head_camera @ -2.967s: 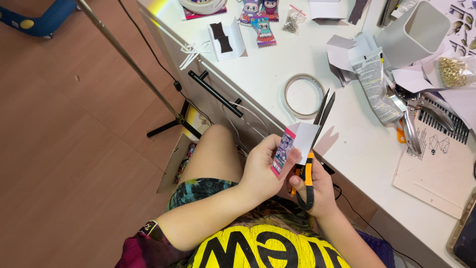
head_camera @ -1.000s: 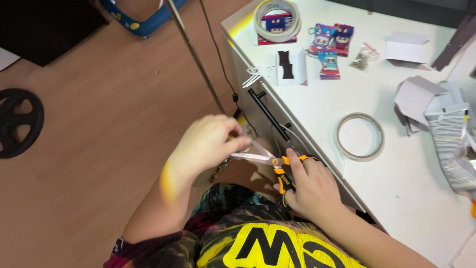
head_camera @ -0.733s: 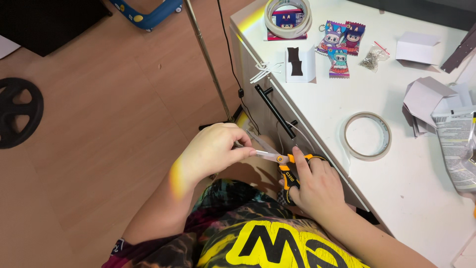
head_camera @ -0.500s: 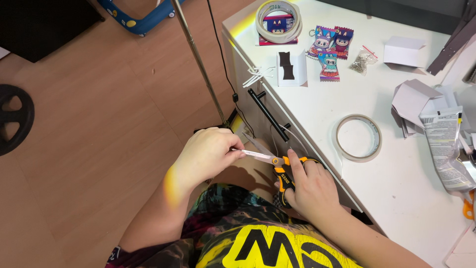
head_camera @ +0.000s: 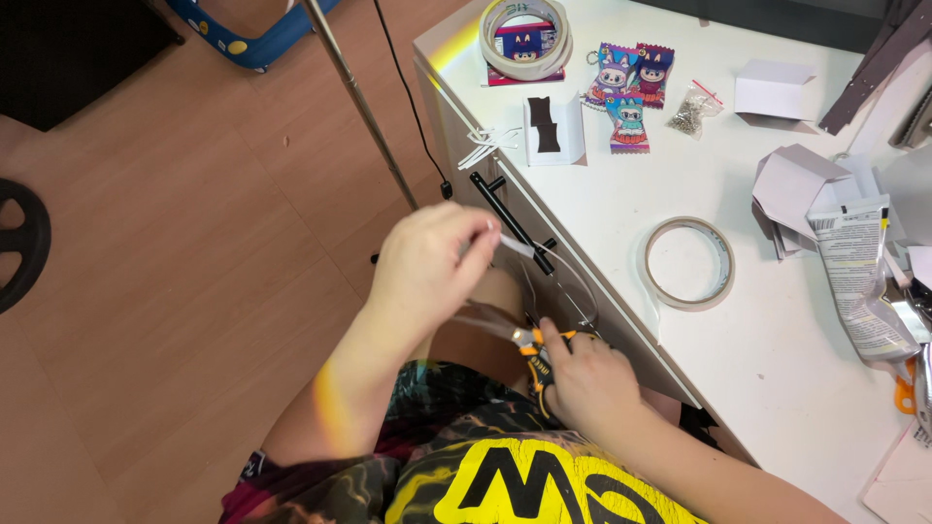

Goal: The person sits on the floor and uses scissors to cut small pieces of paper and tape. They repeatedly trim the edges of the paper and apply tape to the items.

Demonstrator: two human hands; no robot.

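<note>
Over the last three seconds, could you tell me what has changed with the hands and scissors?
The left hand has lifted away from the scissors, pinching a thin pale strip. The right hand still grips the scissors. The tape roll on the white desk is unmoved.

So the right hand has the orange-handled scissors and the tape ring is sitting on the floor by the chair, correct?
Not quite. The right hand does hold the orange-handled scissors, but the tape ring lies on the white table, not on the floor. The head view shows it.
</note>
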